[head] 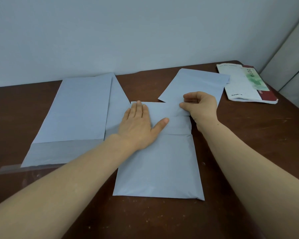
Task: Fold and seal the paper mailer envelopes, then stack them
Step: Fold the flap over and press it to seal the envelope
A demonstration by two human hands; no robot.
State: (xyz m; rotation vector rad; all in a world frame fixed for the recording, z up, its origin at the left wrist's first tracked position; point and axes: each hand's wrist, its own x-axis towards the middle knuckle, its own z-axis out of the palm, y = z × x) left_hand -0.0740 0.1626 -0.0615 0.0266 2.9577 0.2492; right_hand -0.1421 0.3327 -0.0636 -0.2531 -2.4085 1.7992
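A grey-blue mailer envelope (160, 168) lies flat in front of me on the brown table (248, 152). Its top flap (160, 109) is folded over toward me. My left hand (140, 125) presses flat on the flap's left part, fingers spread. My right hand (200, 106) pinches the flap's right end between thumb and fingers. A pile of unfolded mailers (76, 114) lies to the left, open flaps toward me. Another mailer (195, 85) lies at the back right, partly under my right hand.
A book with a white and dark red cover (243, 83) rests at the table's back right corner. A clear strip (10, 169) lies by the left pile's near edge. The wall runs along the table's far edge.
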